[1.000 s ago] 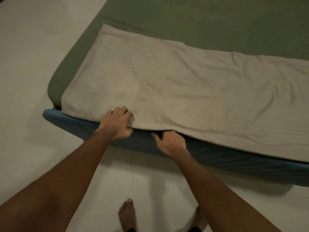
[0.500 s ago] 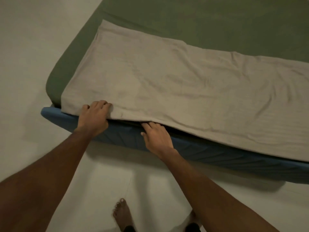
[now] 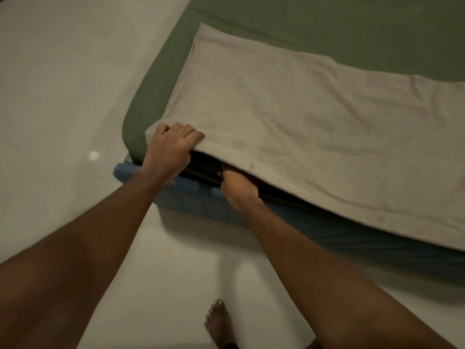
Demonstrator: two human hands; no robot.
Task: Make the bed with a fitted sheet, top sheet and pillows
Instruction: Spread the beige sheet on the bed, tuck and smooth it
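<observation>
A beige top sheet (image 3: 302, 127) lies folded in a band along the near edge of the mattress, over the green fitted sheet (image 3: 339, 28). My left hand (image 3: 171, 149) grips the beige sheet's edge near the bed's near-left corner and holds it lifted with the mattress edge. My right hand (image 3: 239, 185) reaches into the dark gap beneath that lifted edge; its fingers are hidden under the cloth. Below the gap runs the blue bed base (image 3: 327, 233).
Pale tiled floor (image 3: 63, 96) surrounds the bed on the left and near side. My bare left foot (image 3: 220, 323) stands on the floor close to the bed base. No pillows are in view.
My left hand has raised the sheet and mattress edge, opening a dark gap. My right hand has pushed deeper under it, so its fingers are now out of sight.
</observation>
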